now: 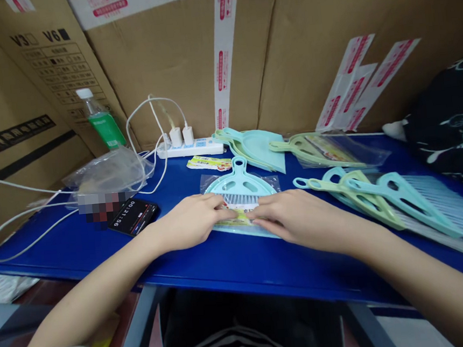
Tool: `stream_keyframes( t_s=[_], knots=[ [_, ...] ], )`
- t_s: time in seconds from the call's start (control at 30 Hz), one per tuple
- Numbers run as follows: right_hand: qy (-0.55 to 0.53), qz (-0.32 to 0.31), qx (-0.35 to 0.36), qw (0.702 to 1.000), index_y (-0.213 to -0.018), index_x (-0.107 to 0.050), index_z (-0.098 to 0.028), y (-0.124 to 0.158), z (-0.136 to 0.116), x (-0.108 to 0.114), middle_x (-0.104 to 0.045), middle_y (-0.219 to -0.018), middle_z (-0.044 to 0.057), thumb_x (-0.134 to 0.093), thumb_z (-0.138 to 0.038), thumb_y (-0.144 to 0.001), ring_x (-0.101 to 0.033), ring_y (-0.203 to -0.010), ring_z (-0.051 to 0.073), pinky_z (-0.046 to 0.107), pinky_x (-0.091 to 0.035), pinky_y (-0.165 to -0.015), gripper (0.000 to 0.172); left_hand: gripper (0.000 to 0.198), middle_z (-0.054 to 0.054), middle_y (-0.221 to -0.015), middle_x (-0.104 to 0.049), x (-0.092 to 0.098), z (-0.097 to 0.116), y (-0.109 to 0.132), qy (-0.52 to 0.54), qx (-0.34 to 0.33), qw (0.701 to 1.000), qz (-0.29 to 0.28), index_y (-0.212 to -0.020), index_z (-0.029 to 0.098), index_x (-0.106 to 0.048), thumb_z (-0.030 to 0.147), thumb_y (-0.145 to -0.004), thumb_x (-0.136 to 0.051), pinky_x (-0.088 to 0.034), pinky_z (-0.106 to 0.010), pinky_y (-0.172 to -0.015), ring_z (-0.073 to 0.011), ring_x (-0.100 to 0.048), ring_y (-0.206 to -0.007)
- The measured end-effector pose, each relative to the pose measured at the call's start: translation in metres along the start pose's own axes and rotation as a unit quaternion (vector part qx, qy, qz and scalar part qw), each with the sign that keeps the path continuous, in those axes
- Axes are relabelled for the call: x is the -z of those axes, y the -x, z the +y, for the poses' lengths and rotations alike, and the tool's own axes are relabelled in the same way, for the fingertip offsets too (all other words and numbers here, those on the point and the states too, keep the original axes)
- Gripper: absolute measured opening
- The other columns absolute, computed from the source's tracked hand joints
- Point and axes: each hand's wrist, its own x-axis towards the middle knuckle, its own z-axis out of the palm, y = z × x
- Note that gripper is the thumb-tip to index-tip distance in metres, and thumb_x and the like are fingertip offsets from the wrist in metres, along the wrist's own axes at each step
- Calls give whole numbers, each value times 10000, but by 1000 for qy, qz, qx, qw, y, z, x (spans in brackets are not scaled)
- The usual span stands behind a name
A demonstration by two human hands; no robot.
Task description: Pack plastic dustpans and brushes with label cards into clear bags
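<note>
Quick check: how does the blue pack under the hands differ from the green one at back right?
The blue pack is light blue; the green pack is pale green. The blue pack lies handle-forward, the green pack handle-left. The left hand and right hand touch the blue pack; neither touches the green pack. Both have clear plastic around them.

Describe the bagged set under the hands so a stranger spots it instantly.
On the blue table, find where the left hand and right hand nearly meet. Beneath them lies the bagged set, its handle on the far side. Unlike the green set behind to the right, it is pale blue.
</note>
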Motion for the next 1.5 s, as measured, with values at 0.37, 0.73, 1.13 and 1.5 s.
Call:
stream_keyframes(
  t_s=[0.37, 0.73, 1.13, 1.5],
  knots=[
    [3, -11, -15, 1000, -823, -713, -194, 3, 0, 5, -691, -823, 51, -439, -197, -931, -627, -697, 173, 275, -339, -587, 294, 407, -41, -992, -652, 2, -1, 3, 6, 14, 1000, 4, -1059, 211, -661, 13, -792, -428, -503, -317, -853, -189, -631, -921],
    [-46, 36, 33, 998, -816, -671, -174, 1, 11, -4, -688, -787, 59, -426, -206, -927, -622, -694, 164, 267, -382, -607, 271, 345, -36, -908, -631, -2, -3, 3, 11, 5, 999, 39, -1020, 190, -648, 27, -806, -432, -498, -278, -790, -169, -614, -833],
    [-45, 76, 76, 993, -1104, -661, -232, -2, 11, -15, -731, -900, 52, -446, -168, -897, -664, -785, 185, 279, -434, -666, 305, 437, -41, -973, -637, -5, 0, 1, -8, 13, 999, 33, -1186, 239, -606, 51, -833, -430, -508, -307, -830, -175, -619, -873],
    [-58, 59, 47, 995, -916, -697, -200, -2, 10, -10, -707, -786, 52, -418, -181, -904, -637, -708, 171, 278, -413, -649, 280, 468, -38, -952, -643, 0, 2, 1, -21, 31, 999, 17, -1183, 275, -636, 49, -823, -440, -494, -317, -841, -173, -614, -873]
  ],
)
